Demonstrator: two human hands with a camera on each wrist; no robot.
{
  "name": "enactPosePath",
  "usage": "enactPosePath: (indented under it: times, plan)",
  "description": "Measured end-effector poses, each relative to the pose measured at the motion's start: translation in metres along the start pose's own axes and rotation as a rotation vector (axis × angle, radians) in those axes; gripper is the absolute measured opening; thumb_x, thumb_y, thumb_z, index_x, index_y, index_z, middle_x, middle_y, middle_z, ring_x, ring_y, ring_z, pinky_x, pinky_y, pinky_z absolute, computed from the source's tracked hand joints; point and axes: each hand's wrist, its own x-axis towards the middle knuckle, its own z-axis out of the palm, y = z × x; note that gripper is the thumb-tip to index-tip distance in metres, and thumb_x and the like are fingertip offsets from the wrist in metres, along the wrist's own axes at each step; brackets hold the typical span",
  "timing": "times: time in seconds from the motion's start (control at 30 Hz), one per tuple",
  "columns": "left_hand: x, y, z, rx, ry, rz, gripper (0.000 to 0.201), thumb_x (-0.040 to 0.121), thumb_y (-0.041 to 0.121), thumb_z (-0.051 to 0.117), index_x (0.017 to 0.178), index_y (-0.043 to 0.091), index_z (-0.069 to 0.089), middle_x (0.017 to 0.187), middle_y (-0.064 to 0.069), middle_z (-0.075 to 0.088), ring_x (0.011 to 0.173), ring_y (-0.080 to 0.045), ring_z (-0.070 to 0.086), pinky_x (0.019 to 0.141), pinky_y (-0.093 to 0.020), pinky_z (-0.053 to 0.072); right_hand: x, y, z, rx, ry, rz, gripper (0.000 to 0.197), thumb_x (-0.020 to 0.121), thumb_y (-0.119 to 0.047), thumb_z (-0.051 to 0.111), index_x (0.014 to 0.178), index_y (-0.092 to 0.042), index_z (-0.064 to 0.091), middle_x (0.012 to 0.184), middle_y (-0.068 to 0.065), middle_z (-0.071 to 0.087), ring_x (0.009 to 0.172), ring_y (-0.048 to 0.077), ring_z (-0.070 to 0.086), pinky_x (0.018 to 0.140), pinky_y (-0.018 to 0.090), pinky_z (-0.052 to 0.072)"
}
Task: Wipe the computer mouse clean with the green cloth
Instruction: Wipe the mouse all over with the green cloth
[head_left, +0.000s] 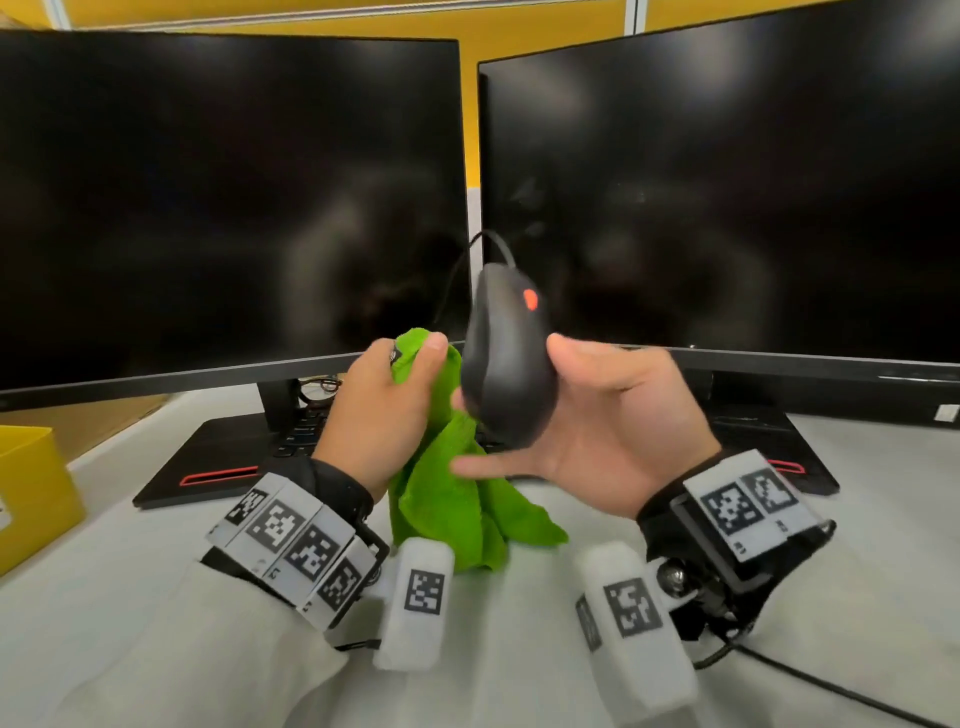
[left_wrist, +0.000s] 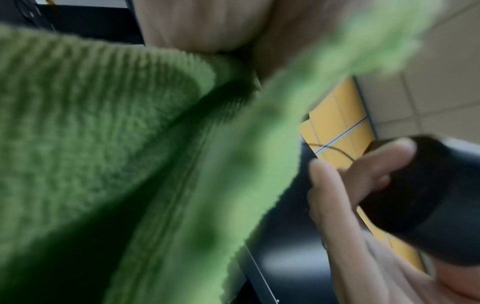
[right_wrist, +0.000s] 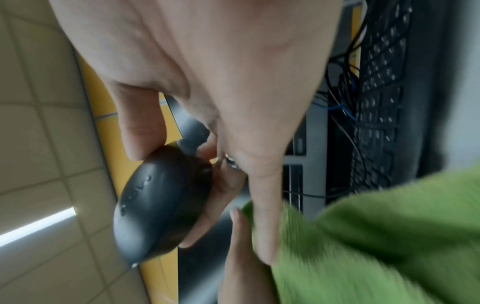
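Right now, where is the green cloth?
In the head view the green cloth hangs bunched in the left hand, left of the mouse held up by the right hand.

Two dark monitors (head_left: 228, 197) stand side by side on the white bench (head_left: 519, 675). A yellow box (head_left: 31, 493) sits at the left edge. A black keyboard (right_wrist: 376, 102) lies beneath the monitors.

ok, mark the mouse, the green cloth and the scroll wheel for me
mouse (head_left: 506, 374), head view, on its black back shell.
green cloth (head_left: 447, 499), head view, on the hanging fold below the left hand.
scroll wheel (head_left: 530, 300), head view, on the red wheel itself.
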Motion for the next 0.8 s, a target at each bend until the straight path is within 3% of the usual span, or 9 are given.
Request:
enactPosePath:
  times: [0.1,0.17,0.27,0.37,0.5,0.6,0.7,0.8]
  plan:
    - [0.003,-0.001,0.003,-0.101,-0.076,-0.142,0.046,0.089,0.058,0.065,0.101,0.017,0.048,0.111,-0.011,0.061,0.105,-0.026,0.062,0.099,-0.049,0.052,0.006,0.015,0.004,-0.051,0.045,0.068,0.066,0.087,-0.029,0.058,0.146,-0.001,0.052,0.131,0.019,0.067,0.119,0.038,0.065,0.103,0.067,0.039]
    - [0.000,0.006,0.005,-0.224,-0.088,-0.198,0.043,0.094,0.050,0.064,0.108,0.012,0.052,0.108,-0.012,0.064,0.104,-0.027,0.064,0.101,-0.048,0.052,0.009,0.013,0.004,0.011,0.175,0.022,0.070,0.084,-0.029,0.057,0.149,-0.003,0.051,0.143,0.019,0.062,0.129,0.038,0.061,0.107,0.058,0.035]
    - [-0.001,0.010,0.002,-0.323,-0.233,-0.215,0.038,0.100,0.037,0.064,0.121,0.005,0.065,0.119,-0.016,0.076,0.115,-0.033,0.071,0.107,-0.055,0.052,0.010,0.001,-0.002,0.215,0.328,-0.165,0.054,0.088,-0.020,0.054,0.138,-0.001,0.061,0.140,0.021,0.065,0.135,0.038,0.059,0.117,0.050,0.040]
    - [-0.006,0.014,-0.003,-0.303,-0.357,-0.234,0.030,0.106,0.024,0.055,0.119,0.004,0.073,0.116,-0.015,0.079,0.112,-0.029,0.075,0.102,-0.047,0.057,0.008,-0.008,-0.010,0.275,0.429,-0.298,0.038,0.100,-0.012,0.047,0.132,0.001,0.064,0.133,0.021,0.070,0.130,0.038,0.063,0.117,0.047,0.043]
    - [-0.011,0.021,-0.005,-0.275,-0.438,-0.290,0.041,0.100,0.039,0.060,0.109,0.004,0.079,0.110,-0.019,0.080,0.107,-0.035,0.076,0.097,-0.047,0.059,0.007,-0.016,-0.015,0.285,0.472,-0.375,0.039,0.102,-0.012,0.047,0.136,0.003,0.062,0.132,0.024,0.069,0.129,0.040,0.064,0.116,0.045,0.046]
    - [-0.009,0.018,-0.003,-0.310,-0.399,-0.363,0.049,0.099,0.044,0.059,0.114,0.001,0.077,0.117,-0.024,0.076,0.115,-0.042,0.071,0.106,-0.055,0.053,0.006,-0.020,-0.016,0.267,0.496,-0.407,0.039,0.103,-0.011,0.046,0.136,0.002,0.062,0.132,0.022,0.069,0.129,0.038,0.064,0.113,0.042,0.048]
    - [-0.007,0.015,-0.004,-0.486,-0.370,-0.429,0.043,0.103,0.041,0.053,0.118,0.009,0.077,0.120,-0.020,0.076,0.108,-0.038,0.073,0.097,-0.048,0.055,0.008,-0.019,-0.017,0.204,0.542,-0.398,0.033,0.103,-0.010,0.048,0.128,0.000,0.067,0.123,0.017,0.075,0.122,0.031,0.069,0.102,0.037,0.055]
    - [-0.004,0.011,-0.007,-0.731,-0.436,-0.464,0.057,0.100,0.042,0.038,0.121,0.004,0.076,0.121,-0.021,0.075,0.100,-0.034,0.075,0.088,-0.047,0.060,0.011,-0.015,-0.020,-0.011,0.602,-0.375,0.025,0.101,-0.004,0.054,0.120,0.002,0.068,0.109,0.013,0.077,0.109,0.029,0.072,0.099,0.037,0.054]
